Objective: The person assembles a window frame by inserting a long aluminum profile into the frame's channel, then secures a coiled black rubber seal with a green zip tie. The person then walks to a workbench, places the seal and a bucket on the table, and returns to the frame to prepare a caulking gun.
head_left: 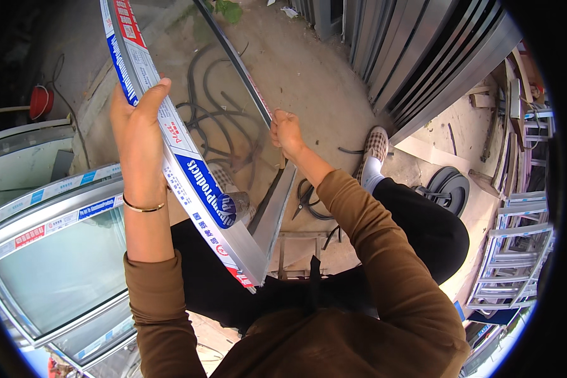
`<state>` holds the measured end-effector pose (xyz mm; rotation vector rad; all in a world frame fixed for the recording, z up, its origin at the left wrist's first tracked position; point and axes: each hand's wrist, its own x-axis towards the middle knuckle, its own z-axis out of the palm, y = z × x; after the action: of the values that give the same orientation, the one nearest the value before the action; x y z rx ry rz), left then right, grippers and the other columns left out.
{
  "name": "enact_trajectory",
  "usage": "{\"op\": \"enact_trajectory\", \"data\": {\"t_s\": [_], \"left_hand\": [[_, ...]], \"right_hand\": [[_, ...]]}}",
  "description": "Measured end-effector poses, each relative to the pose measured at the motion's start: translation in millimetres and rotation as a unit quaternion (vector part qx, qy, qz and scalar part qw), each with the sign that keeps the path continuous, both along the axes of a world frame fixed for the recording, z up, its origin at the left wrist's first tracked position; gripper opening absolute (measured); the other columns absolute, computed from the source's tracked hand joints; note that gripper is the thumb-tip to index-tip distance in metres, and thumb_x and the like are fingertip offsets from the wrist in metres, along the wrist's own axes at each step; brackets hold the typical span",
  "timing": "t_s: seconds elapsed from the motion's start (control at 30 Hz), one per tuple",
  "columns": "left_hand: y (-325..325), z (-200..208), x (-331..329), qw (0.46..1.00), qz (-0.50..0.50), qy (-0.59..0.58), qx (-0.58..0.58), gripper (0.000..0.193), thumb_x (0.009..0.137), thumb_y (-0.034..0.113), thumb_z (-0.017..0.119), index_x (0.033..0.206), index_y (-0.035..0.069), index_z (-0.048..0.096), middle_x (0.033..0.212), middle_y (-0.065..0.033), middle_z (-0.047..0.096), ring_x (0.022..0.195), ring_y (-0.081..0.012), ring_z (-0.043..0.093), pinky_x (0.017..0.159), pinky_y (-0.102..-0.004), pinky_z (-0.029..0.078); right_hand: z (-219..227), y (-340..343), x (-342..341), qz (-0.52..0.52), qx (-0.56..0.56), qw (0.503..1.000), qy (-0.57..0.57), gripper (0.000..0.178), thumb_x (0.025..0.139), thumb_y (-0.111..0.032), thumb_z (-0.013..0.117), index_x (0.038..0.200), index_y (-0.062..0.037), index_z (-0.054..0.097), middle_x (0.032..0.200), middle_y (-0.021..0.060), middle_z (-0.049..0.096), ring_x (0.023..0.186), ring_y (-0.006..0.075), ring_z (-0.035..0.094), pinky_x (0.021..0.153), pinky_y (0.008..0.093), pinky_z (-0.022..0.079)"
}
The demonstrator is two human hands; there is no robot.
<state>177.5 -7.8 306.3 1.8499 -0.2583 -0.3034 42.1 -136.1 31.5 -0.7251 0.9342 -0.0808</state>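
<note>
An aluminium-framed window sash with clear glass stands tilted across my lap, its long rail covered in blue, red and white printed protective film. My left hand is wrapped around this rail, thumb on top. At the sash's other long side, my right hand is closed on the narrow dark-edged rail. Whether a thin strip is pinched in those fingers is hidden. Loose black rubber strips show in coils through the glass. Scissors with dark handles lie on the floor between my legs.
More film-covered glazed sashes lean at the left. Grey metal profiles stand at the upper right. A black coiled roll lies beside my right leg, near stacked frames. A red round object is at far left.
</note>
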Motion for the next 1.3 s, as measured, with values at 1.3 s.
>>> {"op": "enact_trajectory", "data": {"t_s": [1.3], "left_hand": [[-4.7, -6.1, -4.6, 0.999, 0.039, -0.013, -0.012, 0.067, 0.091, 0.022, 0.075, 0.146, -0.009, 0.054, 0.135, -0.0258, 0.067, 0.119, -0.0272, 0.067, 0.103, -0.0372, 0.051]], "right_hand": [[-123.0, -9.2, -2.2, -0.103, -0.127, 0.986, -0.016, 0.049, 0.111, -0.033, 0.052, 0.066, -0.0175, 0.038, 0.055, -0.0044, 0.038, 0.043, 0.0077, 0.032, 0.039, 0.0289, 0.024]]}}
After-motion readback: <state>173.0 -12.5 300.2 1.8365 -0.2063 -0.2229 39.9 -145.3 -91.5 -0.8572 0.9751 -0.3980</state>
